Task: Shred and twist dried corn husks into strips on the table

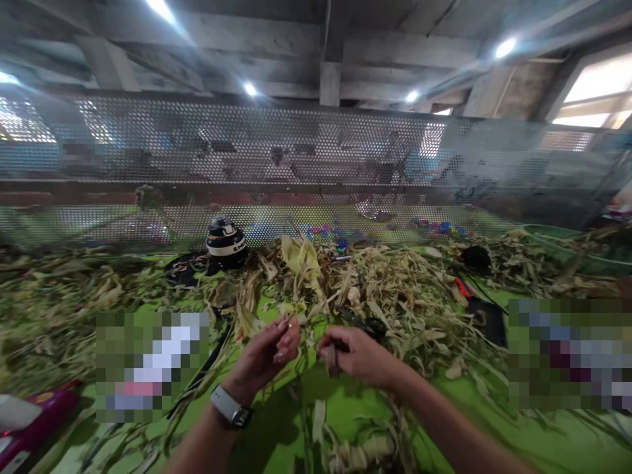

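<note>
Both my hands are over the middle of a green tabletop [276,421] strewn with dried, husk-like leaves [395,283]. My left hand [269,349], with a white-banded watch [231,407] at the wrist, has its fingers curled together; pale leaf pieces lie just beyond the fingertips, and what it grips, if anything, I cannot make out. A short gap away, my right hand [355,355] pinches a brownish strip of dried leaf [332,361] between thumb and fingers. A broad yellowish leaf [303,260] stands up from the heap ahead. Closer to me lies a pale twisted leaf bundle [365,454].
A perforated metal screen [276,155] runs along the back. Before it sits a rounded black object [226,242] with a white lettered band. To the right are a red-handled tool [463,286], a flat black item [488,320] and a green basket [557,247]. A magenta object [42,421] lies lower left.
</note>
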{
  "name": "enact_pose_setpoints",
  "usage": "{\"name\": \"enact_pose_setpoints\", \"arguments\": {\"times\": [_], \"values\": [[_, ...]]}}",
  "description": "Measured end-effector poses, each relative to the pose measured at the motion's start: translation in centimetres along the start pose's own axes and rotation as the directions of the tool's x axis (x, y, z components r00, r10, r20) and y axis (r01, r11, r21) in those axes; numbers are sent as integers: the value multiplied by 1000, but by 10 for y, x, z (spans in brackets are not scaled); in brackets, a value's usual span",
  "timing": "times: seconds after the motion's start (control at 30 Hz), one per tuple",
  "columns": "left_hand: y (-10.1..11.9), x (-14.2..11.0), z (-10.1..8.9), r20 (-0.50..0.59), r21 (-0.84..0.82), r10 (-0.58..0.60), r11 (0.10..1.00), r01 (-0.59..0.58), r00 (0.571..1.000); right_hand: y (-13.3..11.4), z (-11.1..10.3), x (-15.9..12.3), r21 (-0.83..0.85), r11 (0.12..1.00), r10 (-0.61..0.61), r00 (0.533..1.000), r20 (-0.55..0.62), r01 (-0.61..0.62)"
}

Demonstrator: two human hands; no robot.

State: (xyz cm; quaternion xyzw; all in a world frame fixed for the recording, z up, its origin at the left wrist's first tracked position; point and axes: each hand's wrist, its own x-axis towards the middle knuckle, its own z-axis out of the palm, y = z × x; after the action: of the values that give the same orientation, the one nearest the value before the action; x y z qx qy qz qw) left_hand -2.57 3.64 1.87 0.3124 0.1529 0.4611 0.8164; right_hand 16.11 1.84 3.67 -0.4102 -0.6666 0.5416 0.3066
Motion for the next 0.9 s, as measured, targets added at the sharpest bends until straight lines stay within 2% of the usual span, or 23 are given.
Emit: {"name": "enact_pose_setpoints", "arguments": {"times": [0.07, 0.13, 0.2, 0.27, 0.4, 0.57, 0.8, 0.9], "values": [[2, 1, -1, -4, -22, 29, 999, -29, 1000, -17, -6, 2, -16, 999, -41, 998, -49, 40], [2, 2, -2, 1, -29, 35, 999, -35, 999, -23, -13, 7, -18, 998, -68, 994, -86, 67], [3, 2, -2, 6, -41, 30, 999, -29, 1000, -16, -19, 13, -56, 997, -68, 989, -129, 62], [3, 3, -3, 4, -55, 24, 998, -24, 1000, 0, -25, 17, -231, 973, -50, 982, -185, 6], [1, 4, -3, 7, -30, 0, 1000, 0, 1000, 26, -35, 13, -370, 929, -55, 980, -189, -19], [-2, 6, -3, -16, 1, 3, 1000, -3, 1000, 30, -53, 1, -546, 838, -107, 983, -150, 8], [-6, 10, -10, -53, 42, 12, 999, -10, 999, 37, -76, -9, -633, 762, -129, 928, -351, -133], [-9, 11, -11, -62, 69, 11, 998, -7, 998, 32, -77, -13, -725, 663, -133, 924, -358, -185]]}}
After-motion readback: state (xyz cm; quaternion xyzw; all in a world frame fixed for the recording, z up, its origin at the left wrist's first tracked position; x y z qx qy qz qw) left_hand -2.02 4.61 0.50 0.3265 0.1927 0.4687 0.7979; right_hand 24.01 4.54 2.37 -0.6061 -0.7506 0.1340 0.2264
